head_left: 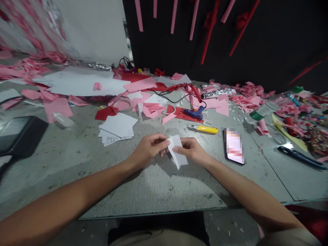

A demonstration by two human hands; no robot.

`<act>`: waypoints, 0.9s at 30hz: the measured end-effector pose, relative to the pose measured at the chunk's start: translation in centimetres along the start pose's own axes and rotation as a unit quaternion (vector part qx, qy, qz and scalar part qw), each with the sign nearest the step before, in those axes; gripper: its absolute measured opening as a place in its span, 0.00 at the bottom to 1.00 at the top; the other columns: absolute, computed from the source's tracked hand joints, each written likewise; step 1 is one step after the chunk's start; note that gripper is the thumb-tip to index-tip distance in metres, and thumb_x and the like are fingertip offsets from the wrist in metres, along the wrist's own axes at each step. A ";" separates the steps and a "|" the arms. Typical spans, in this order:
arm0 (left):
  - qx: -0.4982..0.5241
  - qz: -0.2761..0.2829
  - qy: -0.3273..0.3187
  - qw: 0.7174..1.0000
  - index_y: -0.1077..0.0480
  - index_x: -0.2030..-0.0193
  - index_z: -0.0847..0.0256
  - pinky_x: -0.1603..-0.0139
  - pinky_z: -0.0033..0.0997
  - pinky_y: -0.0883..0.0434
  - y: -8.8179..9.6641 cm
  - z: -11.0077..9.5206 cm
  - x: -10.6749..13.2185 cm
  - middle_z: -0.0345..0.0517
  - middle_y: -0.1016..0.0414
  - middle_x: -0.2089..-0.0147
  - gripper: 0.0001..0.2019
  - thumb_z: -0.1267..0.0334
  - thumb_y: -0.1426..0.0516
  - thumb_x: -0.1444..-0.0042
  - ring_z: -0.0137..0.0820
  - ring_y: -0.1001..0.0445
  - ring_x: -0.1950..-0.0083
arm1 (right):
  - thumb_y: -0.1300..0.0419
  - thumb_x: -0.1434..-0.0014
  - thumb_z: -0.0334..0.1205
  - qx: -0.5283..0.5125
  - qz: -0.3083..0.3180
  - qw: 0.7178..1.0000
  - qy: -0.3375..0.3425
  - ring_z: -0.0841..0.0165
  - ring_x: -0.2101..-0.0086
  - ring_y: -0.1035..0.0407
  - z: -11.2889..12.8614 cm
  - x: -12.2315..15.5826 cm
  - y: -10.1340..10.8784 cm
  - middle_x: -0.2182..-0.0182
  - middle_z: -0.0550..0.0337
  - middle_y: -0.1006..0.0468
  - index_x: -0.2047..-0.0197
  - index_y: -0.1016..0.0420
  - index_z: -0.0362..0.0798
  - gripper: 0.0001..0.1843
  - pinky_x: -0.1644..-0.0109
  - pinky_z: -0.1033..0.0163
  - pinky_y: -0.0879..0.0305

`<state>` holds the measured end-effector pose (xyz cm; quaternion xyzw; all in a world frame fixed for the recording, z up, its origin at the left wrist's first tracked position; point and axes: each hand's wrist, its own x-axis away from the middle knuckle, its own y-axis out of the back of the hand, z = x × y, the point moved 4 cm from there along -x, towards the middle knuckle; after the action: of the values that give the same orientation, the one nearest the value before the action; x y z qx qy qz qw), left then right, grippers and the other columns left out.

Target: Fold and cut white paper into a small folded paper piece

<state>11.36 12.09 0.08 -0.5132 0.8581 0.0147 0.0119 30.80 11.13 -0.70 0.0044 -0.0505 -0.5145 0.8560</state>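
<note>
A small folded piece of white paper (179, 158) is between my two hands, just above the table. My left hand (151, 147) pinches its upper left edge between thumb and fingers. From the other side, my right hand (193, 149) grips the paper, with the thumb lying across its face and the fingers hidden behind. A crease runs down the paper, and its lower end points toward me. To the left of my hands lies a loose stack of white paper squares (119, 126), some with printing on them.
Beyond my hands lie a yellow utility knife (207, 129), a blue glue gun (194, 112) with a cord, and tape rolls (169, 109). A phone (234, 146) is on the right, a dark cutter (302, 158) farther right. Pink paper scraps (56, 106) cover the back.
</note>
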 end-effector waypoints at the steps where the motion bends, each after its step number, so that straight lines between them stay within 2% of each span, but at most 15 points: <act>1: 0.027 0.009 -0.006 1.000 0.22 0.55 0.62 0.66 0.29 0.30 0.0 0.0 -0.1 0.41 0.22 0.68 0.13 0.53 0.37 0.34 0.27 0.27 0.71 | 0.28 0.38 0.55 -0.003 0.000 1.000 -0.001 0.70 0.72 0.32 -0.1 0.0 0.1 0.69 0.58 0.20 0.56 0.14 0.43 0.21 0.68 0.66 0.40; 5: 0.108 0.023 -0.017 0.994 0.21 0.50 0.62 0.63 0.32 0.27 0.0 0.3 -0.3 0.44 0.21 0.64 0.14 0.55 0.39 0.34 0.30 0.25 0.66 | 0.28 0.38 0.59 -0.036 -0.004 0.999 -0.008 0.71 0.74 0.35 -0.3 0.2 0.3 0.72 0.60 0.22 0.58 0.13 0.43 0.24 0.71 0.66 0.43; 8: 0.084 0.029 -0.002 0.996 0.21 0.50 0.62 0.64 0.29 0.31 -0.2 0.3 -0.3 0.43 0.22 0.64 0.13 0.57 0.37 0.36 0.28 0.28 0.68 | 0.30 0.37 0.59 -0.029 0.020 0.999 -0.012 0.72 0.74 0.35 -0.2 0.3 0.0 0.71 0.59 0.21 0.56 0.13 0.43 0.25 0.72 0.67 0.44; 12: 0.045 0.053 -0.004 0.998 0.19 0.56 0.62 0.64 0.28 0.35 -0.7 -0.1 -0.1 0.40 0.26 0.67 0.10 0.58 0.36 0.38 0.26 0.32 0.68 | 0.30 0.35 0.57 -0.023 0.044 0.999 -0.021 0.74 0.76 0.41 -0.2 0.3 -0.3 0.74 0.62 0.25 0.60 0.13 0.43 0.23 0.74 0.68 0.49; 15: 0.033 0.043 -0.018 0.998 0.19 0.62 0.62 0.62 0.29 0.34 -0.7 -0.4 -0.1 0.41 0.26 0.67 0.08 0.59 0.35 0.39 0.27 0.30 0.66 | 0.29 0.36 0.56 -0.033 0.057 0.998 -0.022 0.75 0.77 0.43 -0.2 0.3 -0.5 0.77 0.65 0.29 0.63 0.15 0.43 0.22 0.74 0.68 0.50; 20: 0.014 0.035 -0.036 0.999 0.22 0.64 0.62 0.63 0.29 0.34 -0.7 -0.5 -0.1 0.38 0.29 0.70 0.09 0.58 0.36 0.37 0.26 0.30 0.68 | 0.31 0.35 0.58 -0.028 0.106 0.994 -0.005 0.74 0.76 0.39 0.2 0.4 -0.9 0.73 0.60 0.21 0.66 0.19 0.43 0.24 0.73 0.67 0.46; 24: -0.028 -0.002 -0.030 0.999 0.24 0.64 0.61 0.66 0.29 0.35 -0.3 -0.6 0.0 0.37 0.29 0.71 0.10 0.57 0.38 0.35 0.27 0.32 0.69 | 0.37 0.30 0.60 0.003 0.047 0.998 0.036 0.75 0.78 0.43 0.8 0.3 -0.3 0.80 0.65 0.30 0.73 0.25 0.45 0.29 0.73 0.66 0.48; 27: -0.095 0.000 -0.037 0.995 0.23 0.62 0.60 0.61 0.30 0.32 -0.5 -0.9 0.4 0.40 0.24 0.66 0.10 0.57 0.39 0.33 0.30 0.27 0.64 | 0.34 0.34 0.63 0.036 0.007 0.998 0.060 0.73 0.76 0.39 1.1 0.4 -0.1 0.78 0.65 0.29 0.66 0.20 0.45 0.27 0.71 0.65 0.45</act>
<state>11.61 11.51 0.98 -0.5115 0.8516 0.1148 -0.0053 30.80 10.83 0.44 0.0655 -0.0179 -0.5050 0.8604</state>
